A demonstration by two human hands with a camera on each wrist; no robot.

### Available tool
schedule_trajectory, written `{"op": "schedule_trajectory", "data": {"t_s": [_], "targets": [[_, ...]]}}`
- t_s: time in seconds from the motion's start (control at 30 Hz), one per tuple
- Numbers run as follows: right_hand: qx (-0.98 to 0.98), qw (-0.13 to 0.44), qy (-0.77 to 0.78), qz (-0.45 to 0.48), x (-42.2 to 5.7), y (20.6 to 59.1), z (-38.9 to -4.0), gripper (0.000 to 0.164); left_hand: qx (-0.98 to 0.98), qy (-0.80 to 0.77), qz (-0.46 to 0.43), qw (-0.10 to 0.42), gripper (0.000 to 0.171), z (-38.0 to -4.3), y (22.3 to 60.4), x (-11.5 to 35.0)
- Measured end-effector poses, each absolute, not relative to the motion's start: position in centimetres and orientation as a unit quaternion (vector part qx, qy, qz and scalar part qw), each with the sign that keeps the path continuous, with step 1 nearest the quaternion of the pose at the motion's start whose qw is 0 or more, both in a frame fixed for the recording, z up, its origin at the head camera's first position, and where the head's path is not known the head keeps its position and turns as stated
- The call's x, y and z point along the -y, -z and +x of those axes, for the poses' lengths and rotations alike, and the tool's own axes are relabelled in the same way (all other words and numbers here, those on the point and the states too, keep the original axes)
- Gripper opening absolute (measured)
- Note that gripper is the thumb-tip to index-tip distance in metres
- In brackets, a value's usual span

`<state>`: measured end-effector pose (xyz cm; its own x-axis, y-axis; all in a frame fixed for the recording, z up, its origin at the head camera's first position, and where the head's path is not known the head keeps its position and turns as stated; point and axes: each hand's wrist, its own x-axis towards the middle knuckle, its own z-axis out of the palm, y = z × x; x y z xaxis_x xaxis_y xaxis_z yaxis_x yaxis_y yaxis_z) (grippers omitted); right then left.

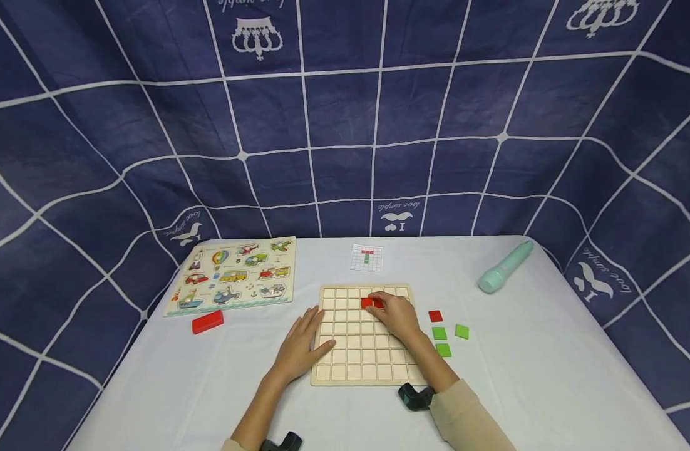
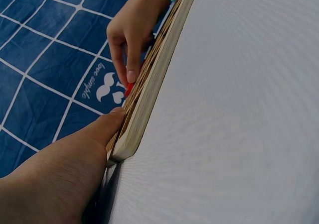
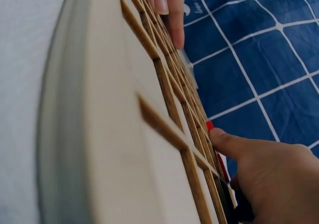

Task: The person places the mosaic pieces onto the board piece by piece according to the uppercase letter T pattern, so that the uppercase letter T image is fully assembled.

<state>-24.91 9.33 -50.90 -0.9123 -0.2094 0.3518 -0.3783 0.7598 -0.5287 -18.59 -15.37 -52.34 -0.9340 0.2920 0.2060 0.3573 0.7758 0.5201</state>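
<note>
A wooden grid board (image 1: 338, 357) lies on the white table. My left hand (image 1: 298, 351) rests on its left edge, fingers straight and thumb extended over the squares. A red square tile (image 1: 366, 303) sits in the board's second row from the far edge. Just right of it, my right hand (image 1: 398, 316) pinches another red tile (image 1: 379, 303) between thumb and fingers, low at the grid; the hand covers part of this tile. In the left wrist view, the right hand (image 2: 132, 37) has its fingertips down on red at the board.
Right of the board lie a loose red tile (image 1: 435, 316) and several green tiles (image 1: 462, 331). A pattern card (image 1: 367, 257) with a red and green T is behind the board. A vehicle puzzle (image 1: 232, 282), a red block (image 1: 207, 322) and a mint-green cylinder-shaped object (image 1: 505, 267) stand farther out.
</note>
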Motion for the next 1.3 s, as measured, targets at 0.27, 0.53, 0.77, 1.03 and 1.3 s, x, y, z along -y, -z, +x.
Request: {"op": "schedule_trajectory", "data": {"t_s": [0.27, 0.53, 0.77, 1.03, 1.3], "targets": [[0.931, 0.139, -0.297, 0.161, -9.3, 51.1, -25.1, 0.032, 0.940, 0.290, -0.172, 0.059, 0.074, -18.5, 52.2, 15.3], [0.933, 0.132, -0.295, 0.157, -9.3, 51.1, -25.1, 0.034, 0.940, 0.289, -0.172, 0.057, 0.075, -18.6, 52.2, 15.3], [0.930, 0.133, -0.300, 0.163, -9.5, 51.1, -25.0, 0.035, 0.940, 0.290, -0.171, 0.053, 0.075, -18.5, 52.2, 15.2], [0.923, 0.125, -0.324, 0.166, -10.4, 51.0, -24.5, 0.035, 0.941, 0.287, -0.173, 0.055, 0.075, -18.6, 52.3, 15.3], [0.920, 0.118, -0.340, 0.157, -14.7, 50.9, -23.7, 0.034, 0.940, 0.287, -0.175, 0.060, 0.075, -18.6, 52.5, 15.4]]}}
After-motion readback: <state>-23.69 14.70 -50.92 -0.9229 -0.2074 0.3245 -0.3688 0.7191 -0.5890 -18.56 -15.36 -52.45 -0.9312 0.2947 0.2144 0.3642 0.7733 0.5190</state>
